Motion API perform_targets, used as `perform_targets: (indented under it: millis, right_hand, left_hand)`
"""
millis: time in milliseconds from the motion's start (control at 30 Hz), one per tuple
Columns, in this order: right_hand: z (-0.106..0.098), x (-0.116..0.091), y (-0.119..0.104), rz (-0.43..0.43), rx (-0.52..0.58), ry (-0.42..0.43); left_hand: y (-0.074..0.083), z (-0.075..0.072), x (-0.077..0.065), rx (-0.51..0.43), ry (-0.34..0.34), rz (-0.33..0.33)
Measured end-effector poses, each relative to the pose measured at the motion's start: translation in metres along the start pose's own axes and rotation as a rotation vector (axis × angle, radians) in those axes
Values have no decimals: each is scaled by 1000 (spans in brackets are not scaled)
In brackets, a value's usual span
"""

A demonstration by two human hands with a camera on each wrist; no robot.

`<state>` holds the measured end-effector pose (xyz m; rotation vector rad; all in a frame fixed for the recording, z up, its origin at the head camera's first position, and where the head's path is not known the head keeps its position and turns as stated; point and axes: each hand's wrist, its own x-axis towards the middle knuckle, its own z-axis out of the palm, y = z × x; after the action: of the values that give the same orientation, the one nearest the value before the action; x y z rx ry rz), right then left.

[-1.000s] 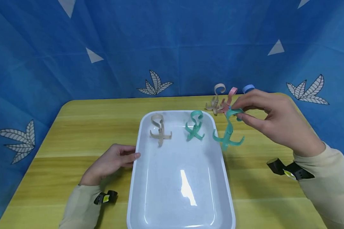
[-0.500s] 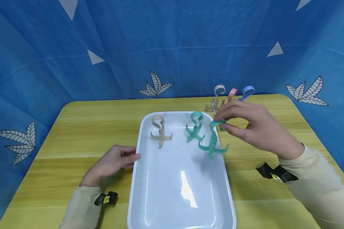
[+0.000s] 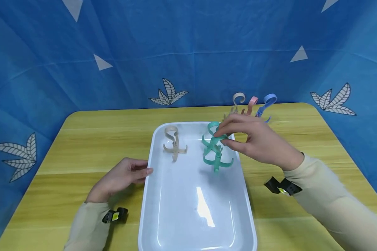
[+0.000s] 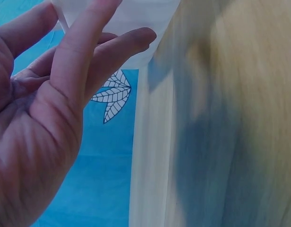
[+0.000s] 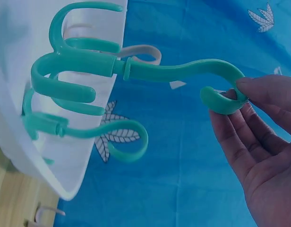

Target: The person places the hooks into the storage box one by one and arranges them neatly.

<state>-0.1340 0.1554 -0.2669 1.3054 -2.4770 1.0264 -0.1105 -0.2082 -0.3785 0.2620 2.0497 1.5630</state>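
- Left hand (image 3: 122,177): thumb over the left rim of the white tray (image 3: 182,202), fingers at the outer wall; grips the edge.
- Green hook (image 5: 145,72): glossy, curled top, wavy stem, upturned prongs; suspended over the tray's right side, prongs down. Tray contact cannot be determined.
- Right hand (image 3: 254,139): nearly closed; thumb and fingers pinch the hook's curl.
- Second green hook (image 5: 84,133): in tray, behind the held one.
- Pink hook (image 3: 252,104), blue hook (image 3: 260,111): beyond tray, on worktop (image 3: 97,146).
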Motion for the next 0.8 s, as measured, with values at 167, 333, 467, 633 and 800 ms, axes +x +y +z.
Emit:
perform_targets:
  millis: [167, 333, 467, 633, 800]
  right_hand:
    - [7, 7, 2, -13, 9, 0]
    - [12, 12, 3, -23, 4, -3]
    - [17, 18, 2, -20, 24, -19]
    - [23, 23, 2, 15, 41, -63]
    - [31, 25, 5, 54, 78, -87]
  left_hand:
    - [1, -1, 1, 1, -10, 2]
    - [1, -2, 0, 10, -6, 2]
    - [1, -4, -2, 16, 2, -7]
    - [1, -4, -2, -1, -6, -5]
    - [0, -2, -1, 10, -17, -5]
